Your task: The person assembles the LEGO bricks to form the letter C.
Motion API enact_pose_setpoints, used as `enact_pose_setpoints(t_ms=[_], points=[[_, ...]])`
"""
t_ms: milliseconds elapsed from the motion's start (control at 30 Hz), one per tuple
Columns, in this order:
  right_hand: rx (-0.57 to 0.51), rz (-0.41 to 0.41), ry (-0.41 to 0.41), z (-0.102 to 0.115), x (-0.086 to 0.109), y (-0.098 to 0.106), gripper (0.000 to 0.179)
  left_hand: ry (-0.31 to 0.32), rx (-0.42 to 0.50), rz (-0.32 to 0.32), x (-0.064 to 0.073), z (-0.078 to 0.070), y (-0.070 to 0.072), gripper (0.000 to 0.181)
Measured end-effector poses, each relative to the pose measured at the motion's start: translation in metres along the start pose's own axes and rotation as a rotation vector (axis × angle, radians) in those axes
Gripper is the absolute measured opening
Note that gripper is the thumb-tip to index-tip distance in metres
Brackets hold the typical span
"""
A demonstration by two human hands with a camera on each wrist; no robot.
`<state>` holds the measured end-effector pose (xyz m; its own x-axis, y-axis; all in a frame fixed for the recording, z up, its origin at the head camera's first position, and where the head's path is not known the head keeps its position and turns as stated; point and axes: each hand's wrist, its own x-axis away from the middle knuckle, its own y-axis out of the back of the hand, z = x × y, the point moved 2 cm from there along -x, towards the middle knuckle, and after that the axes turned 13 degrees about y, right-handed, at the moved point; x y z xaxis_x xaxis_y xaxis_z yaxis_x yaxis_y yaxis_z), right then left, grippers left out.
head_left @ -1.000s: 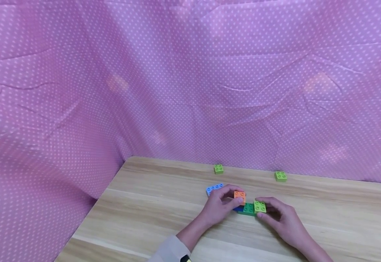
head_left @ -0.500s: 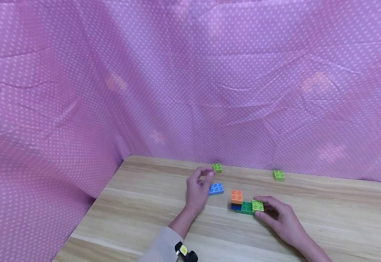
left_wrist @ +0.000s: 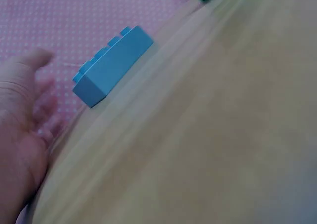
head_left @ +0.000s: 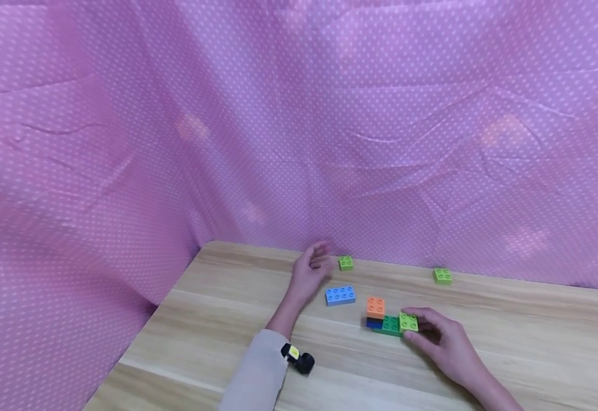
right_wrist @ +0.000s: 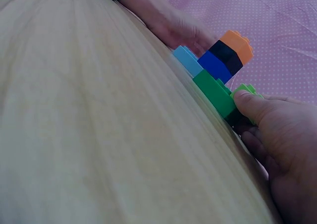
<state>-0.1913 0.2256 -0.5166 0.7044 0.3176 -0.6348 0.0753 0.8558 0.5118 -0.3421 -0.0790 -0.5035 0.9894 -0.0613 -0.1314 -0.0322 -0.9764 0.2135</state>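
My right hand (head_left: 445,345) pinches a lime toy brick (head_left: 408,322) between thumb and fingers. That brick sits on the right end of a green brick (head_left: 390,325) on the table. On the green brick's left end rises a stack: a dark blue brick (right_wrist: 213,65), a black brick (right_wrist: 229,56) and an orange brick (right_wrist: 238,45) on top. Toward the back edge, my left hand (head_left: 310,273) holds nothing, its fingers loosely bent and blurred. Just right of its fingertips lies another lime brick (head_left: 346,263). A light blue brick (head_left: 340,295) lies nearer, also seen in the left wrist view.
One more lime brick (head_left: 442,276) lies near the back edge of the wooden table (head_left: 201,331), farther right. Pink dotted cloth (head_left: 299,125) hangs behind and to the left. A black wrist device (head_left: 299,358) is on the left sleeve.
My left hand has let go of the orange brick on the stack and moved left and back, past the light blue brick. The right hand keeps its grip and place.
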Motion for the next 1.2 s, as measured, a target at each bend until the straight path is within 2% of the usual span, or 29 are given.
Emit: enact_pose_setpoints(t_ms=[100,200,267,333,433,567,700,800,867,933,1000,1100,1200], points=[[-0.005,0.001,-0.003,-0.001,0.001,0.000,0.045,0.070,-0.127,0.052,-0.001,0.001,-0.005,0.060],[-0.010,0.003,-0.007,-0.002,0.002,0.000,0.046,0.093,-0.315,0.077,0.000,0.000,-0.011,0.063],[-0.013,0.004,-0.012,-0.002,0.003,-0.001,0.045,0.085,-0.433,0.083,0.002,0.000,-0.014,0.060],[-0.011,0.005,-0.012,-0.002,0.004,-0.001,0.045,0.064,-0.510,0.077,0.003,-0.001,-0.016,0.054],[0.000,0.004,-0.008,-0.001,0.003,-0.001,0.045,0.040,-0.536,0.066,0.003,-0.003,-0.017,0.042],[0.012,0.007,-0.008,0.000,0.002,0.000,0.044,0.022,-0.519,0.051,0.002,-0.002,-0.017,0.028],[0.007,0.009,-0.007,0.000,0.003,-0.001,0.044,0.024,-0.484,0.040,0.001,0.002,-0.017,0.024],[0.011,0.002,-0.001,0.000,0.003,0.000,0.044,0.035,-0.375,0.035,0.001,0.002,-0.017,0.022],[0.020,-0.002,0.000,0.000,0.004,0.001,0.045,0.025,-0.261,0.029,0.002,0.002,-0.017,0.023],[0.023,-0.005,0.003,0.000,0.003,0.002,0.045,-0.011,-0.149,0.014,0.003,0.001,-0.017,0.023],[0.017,-0.005,0.010,0.000,0.003,0.002,0.045,-0.072,-0.071,-0.003,0.003,-0.001,-0.018,0.024],[-0.002,0.000,0.011,0.000,0.003,0.001,0.044,-0.141,0.017,-0.034,0.006,-0.003,-0.017,0.024],[-0.010,0.004,-0.001,0.000,0.003,0.000,0.044,-0.163,0.074,-0.048,0.010,-0.006,-0.017,0.026]])
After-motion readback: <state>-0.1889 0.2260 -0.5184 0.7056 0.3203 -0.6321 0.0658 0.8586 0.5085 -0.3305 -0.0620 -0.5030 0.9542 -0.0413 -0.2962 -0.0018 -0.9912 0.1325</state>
